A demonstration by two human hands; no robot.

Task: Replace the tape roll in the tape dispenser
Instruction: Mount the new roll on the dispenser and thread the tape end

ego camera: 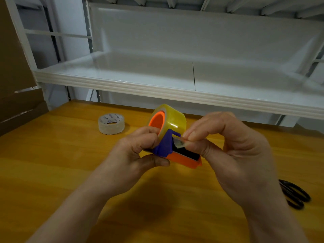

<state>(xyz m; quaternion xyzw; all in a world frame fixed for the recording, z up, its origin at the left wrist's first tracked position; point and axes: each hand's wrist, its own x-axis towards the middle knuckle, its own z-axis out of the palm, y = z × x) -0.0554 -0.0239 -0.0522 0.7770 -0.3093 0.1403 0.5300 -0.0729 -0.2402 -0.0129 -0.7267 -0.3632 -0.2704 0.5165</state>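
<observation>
An orange and purple tape dispenser is held above the wooden table, with a yellowish tape roll seated on its orange hub. My left hand grips the dispenser's body from the left and below. My right hand pinches the loose end of the tape between thumb and fingers, just past the purple guard, over the dispenser's black front part. A second, nearly clear tape roll lies flat on the table to the left, apart from both hands.
Black-handled scissors lie on the wooden table at the right. A white metal shelf juts out above the table's far edge. Brown cardboard boxes stand at the left.
</observation>
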